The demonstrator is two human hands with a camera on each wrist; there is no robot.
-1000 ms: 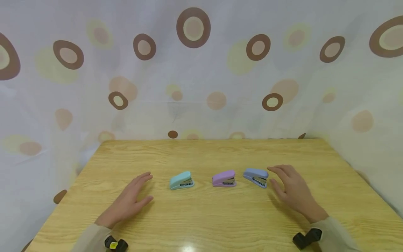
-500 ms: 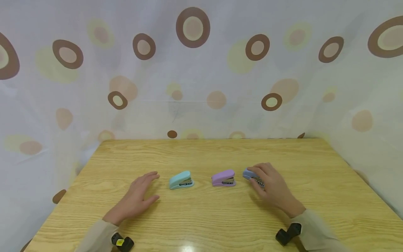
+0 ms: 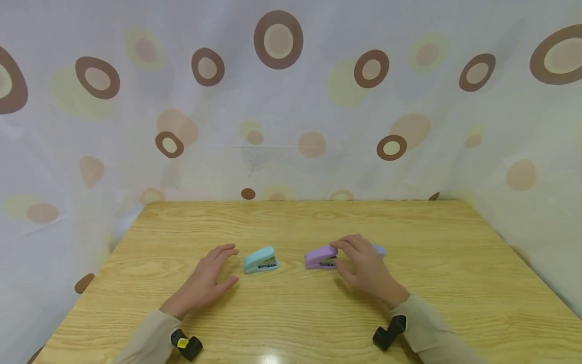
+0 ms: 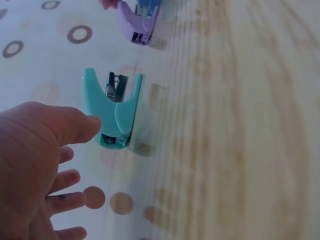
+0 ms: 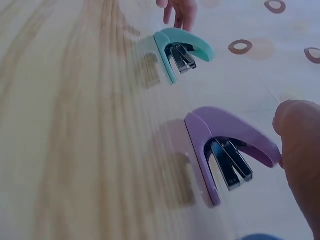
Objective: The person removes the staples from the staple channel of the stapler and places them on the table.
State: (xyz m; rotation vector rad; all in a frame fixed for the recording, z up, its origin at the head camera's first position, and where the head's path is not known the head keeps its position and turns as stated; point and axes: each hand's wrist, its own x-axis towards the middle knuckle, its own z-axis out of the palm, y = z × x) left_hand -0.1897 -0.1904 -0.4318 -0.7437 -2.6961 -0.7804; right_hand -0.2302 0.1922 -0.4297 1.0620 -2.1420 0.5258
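1. Left of centre in the head view, the left hand (image 3: 204,283) has its fingers loosely extended and thumb spread, gripping nothing. They lie just beside the closed rear end of the teal stapler (image 3: 259,260), apart from it; the spread probably leaves room for the stapler's body.

2. Right of centre, the right hand (image 3: 368,268) is at the gaping front end of the purple stapler (image 3: 319,257). Its fingers are slightly bent, with the thumb held away below, and they do not look wrapped round anything. A fingertip seems to meet the upper arm's tip, but I cannot tell whether it touches.

3. The teal and purple staplers rest on their flat bases, mouths toward the right of the frame. Those bases presumably keep them steady, and the raised upper arms suggest that no weight presses on them.

4. The blue stapler (image 3: 379,249) lies just right of the purple one, mostly hidden behind the right hand; only its top shows, so which way it faces cannot be told here.

5. The purple stapler stands between the right hand and the teal one.

6. The wooden table (image 3: 291,313) fills the lower frame, with a patterned cloth (image 3: 291,101) hanging behind it. At the bottom, a black wrist device (image 3: 388,332) sits at the right sleeve (image 3: 423,323).
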